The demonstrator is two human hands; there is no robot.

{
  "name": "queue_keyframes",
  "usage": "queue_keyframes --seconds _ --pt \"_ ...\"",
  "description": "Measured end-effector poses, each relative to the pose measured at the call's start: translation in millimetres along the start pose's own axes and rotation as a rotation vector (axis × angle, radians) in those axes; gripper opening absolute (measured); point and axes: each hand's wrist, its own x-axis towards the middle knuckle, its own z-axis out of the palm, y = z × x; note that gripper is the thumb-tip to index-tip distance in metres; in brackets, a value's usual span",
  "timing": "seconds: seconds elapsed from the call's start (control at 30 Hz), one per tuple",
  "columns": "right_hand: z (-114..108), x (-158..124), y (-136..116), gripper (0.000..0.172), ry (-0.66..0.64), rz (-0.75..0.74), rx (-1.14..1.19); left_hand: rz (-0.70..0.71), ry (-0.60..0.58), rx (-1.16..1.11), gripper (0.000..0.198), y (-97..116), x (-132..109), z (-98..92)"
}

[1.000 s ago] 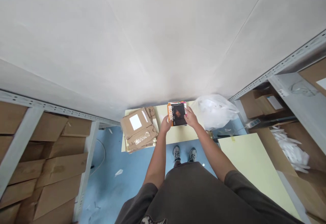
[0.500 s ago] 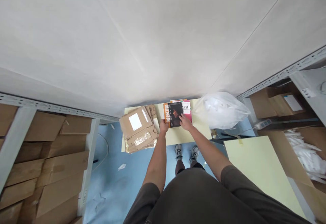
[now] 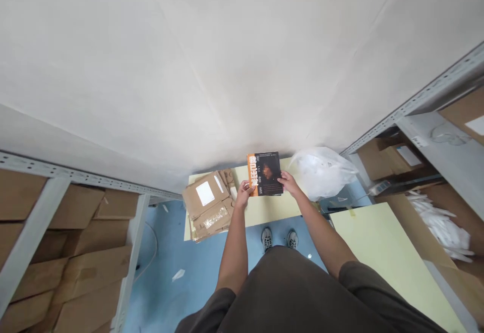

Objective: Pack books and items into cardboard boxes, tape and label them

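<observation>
A black book with an orange strip [image 3: 269, 172] is held over the pale yellow table [image 3: 264, 213], its cover facing up. My left hand [image 3: 244, 192] grips its lower left corner, fingers closed on the edge. On the opposite side, my right hand [image 3: 288, 181] pinches the lower right edge. Beneath the book, a thin edge of something else shows; most of it is hidden. Flattened cardboard boxes [image 3: 209, 203] with a white label lie on the table, left of my left hand.
A white plastic bag [image 3: 323, 171] bulges at the table's right end. Shelves with cardboard [image 3: 93, 267] stand at left. At right are another yellow surface [image 3: 385, 252] and a carton of white items [image 3: 440, 222]. The wall [image 3: 242, 70] rises behind the table.
The black book now covers the pink and white book that showed beside it. Both hands hold its sides, my right hand having moved from its cover to the right edge. The view has shifted slightly.
</observation>
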Motion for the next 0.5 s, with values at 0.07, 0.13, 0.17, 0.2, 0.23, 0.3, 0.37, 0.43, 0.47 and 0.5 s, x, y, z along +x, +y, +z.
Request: queue_keyframes --seconds 0.07,0.13,0.17,0.2,0.23,0.3,0.37,0.43,0.47,0.5 --pt "-16 -18 -28 0.060 0.012 -0.033 0.022 0.020 -0.078 0.018 0.071 15 -4 18.8" --pt "-36 -40 -55 0.060 0.056 -0.060 0.038 0.065 -0.183 0.037 0.071 29 -8 43.8" --pt "-47 -53 -68 0.060 0.080 -0.078 0.050 0.093 -0.247 0.047 0.073 36 -9 58.1" --pt "-59 -66 -79 0.060 0.106 -0.098 0.062 0.116 -0.315 0.061 0.077 42 -11 73.1" --pt "-72 -81 -90 0.059 0.135 -0.119 0.072 0.130 -0.383 0.083 0.081 47 -13 88.9" --pt "-99 -112 -106 0.058 0.204 -0.157 0.083 0.131 -0.508 0.152 0.090 56 -17 121.9" --pt "-130 -146 -116 0.057 0.284 -0.188 0.094 0.112 -0.614 0.231 0.093 59 -23 157.5" --pt "-162 -185 -121 0.058 0.362 -0.215 0.119 0.104 -0.715 0.292 0.091 56 -32 196.6" --pt "-179 -206 -122 0.059 0.399 -0.231 0.135 0.103 -0.768 0.314 0.089 52 -38 217.8" --pt "-195 -228 -121 0.059 0.435 -0.249 0.153 0.102 -0.822 0.331 0.088 46 -46 239.9"
